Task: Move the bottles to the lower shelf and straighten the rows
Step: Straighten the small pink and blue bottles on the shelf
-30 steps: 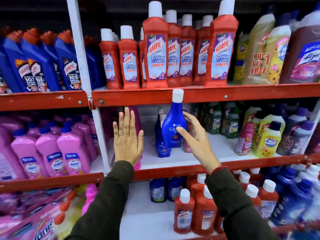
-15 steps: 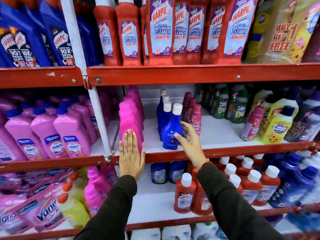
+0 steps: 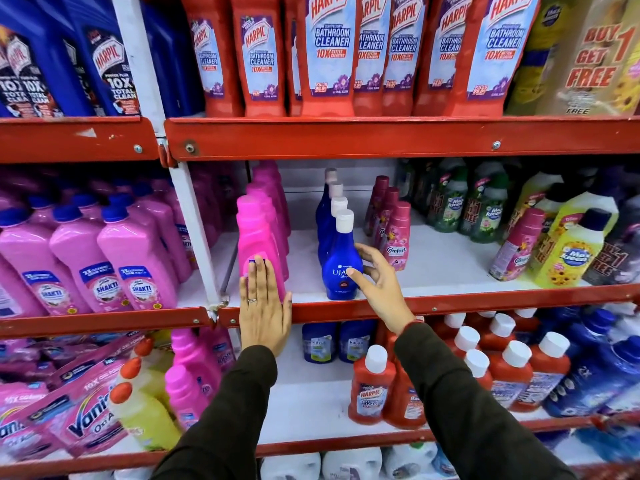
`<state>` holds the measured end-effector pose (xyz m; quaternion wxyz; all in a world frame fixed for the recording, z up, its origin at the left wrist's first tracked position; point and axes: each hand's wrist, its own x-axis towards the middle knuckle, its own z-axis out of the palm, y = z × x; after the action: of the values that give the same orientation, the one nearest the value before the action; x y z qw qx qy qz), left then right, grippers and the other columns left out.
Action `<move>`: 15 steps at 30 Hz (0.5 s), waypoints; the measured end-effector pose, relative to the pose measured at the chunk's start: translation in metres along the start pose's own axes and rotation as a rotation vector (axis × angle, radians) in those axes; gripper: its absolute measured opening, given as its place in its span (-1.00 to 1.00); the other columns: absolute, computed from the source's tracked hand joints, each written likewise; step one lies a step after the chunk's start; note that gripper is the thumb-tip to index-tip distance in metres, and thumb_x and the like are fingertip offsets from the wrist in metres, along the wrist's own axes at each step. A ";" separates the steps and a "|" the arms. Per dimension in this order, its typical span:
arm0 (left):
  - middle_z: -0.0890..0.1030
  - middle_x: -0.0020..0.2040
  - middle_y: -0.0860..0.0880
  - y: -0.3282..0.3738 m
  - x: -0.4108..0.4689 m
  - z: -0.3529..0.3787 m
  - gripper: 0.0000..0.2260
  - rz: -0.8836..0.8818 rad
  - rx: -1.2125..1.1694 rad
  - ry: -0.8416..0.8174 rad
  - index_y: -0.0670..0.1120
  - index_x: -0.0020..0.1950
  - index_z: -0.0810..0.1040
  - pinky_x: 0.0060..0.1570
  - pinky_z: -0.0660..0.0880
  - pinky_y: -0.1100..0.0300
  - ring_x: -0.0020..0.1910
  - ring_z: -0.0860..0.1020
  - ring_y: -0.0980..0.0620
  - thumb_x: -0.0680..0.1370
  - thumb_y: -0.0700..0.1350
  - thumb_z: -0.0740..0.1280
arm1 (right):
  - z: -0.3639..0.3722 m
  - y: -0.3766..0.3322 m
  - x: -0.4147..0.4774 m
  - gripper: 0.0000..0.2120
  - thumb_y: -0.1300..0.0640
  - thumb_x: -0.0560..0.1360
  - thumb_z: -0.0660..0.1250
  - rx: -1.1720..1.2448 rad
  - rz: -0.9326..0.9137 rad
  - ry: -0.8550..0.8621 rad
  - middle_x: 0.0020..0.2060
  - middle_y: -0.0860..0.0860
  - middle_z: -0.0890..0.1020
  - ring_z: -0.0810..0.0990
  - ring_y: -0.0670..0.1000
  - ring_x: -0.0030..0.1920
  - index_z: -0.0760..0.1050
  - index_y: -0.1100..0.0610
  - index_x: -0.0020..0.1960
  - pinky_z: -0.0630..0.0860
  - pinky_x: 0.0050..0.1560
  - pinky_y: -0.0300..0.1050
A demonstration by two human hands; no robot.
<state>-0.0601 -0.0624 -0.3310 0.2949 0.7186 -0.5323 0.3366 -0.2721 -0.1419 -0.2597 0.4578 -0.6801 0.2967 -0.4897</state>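
Observation:
A blue Ujala bottle (image 3: 341,261) with a white cap stands at the front of a short row of blue bottles on the middle shelf (image 3: 450,303). My right hand (image 3: 375,278) curls around its right side, thumb on the label. A row of bright pink bottles (image 3: 258,233) stands to the left. My left hand (image 3: 265,306) lies flat, fingers together, against the front pink bottle's face. Red Harpic bottles (image 3: 372,386) with white caps stand on the shelf below.
Large red Harpic bottles (image 3: 329,53) fill the top shelf. Small Comfort bottles (image 3: 396,233) stand just right of the blue row, with green and yellow Max Kleen bottles (image 3: 568,251) further right. A white upright post (image 3: 194,220) divides off pink Shakti bottles (image 3: 138,265).
The view has dropped and come closer to the shelf. My left hand went from raised in the air to flat on the front pink bottle. The blue bottle now stands on the shelf.

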 end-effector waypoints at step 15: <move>0.07 0.63 -0.28 0.033 -0.002 -0.015 -0.36 0.007 -0.094 -0.023 -0.24 0.62 -0.12 0.61 -0.14 0.00 0.65 -0.09 -0.10 0.64 -0.01 0.05 | -0.002 0.004 -0.002 -0.50 0.19 0.58 0.37 -0.001 0.027 0.006 0.37 0.01 0.50 0.49 -0.01 0.35 0.34 0.00 0.47 0.57 0.21 -0.22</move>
<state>-0.0948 -0.0586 -0.3216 0.3209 0.7061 -0.5532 0.3039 -0.2749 -0.1423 -0.2637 0.4631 -0.6748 0.3073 -0.4855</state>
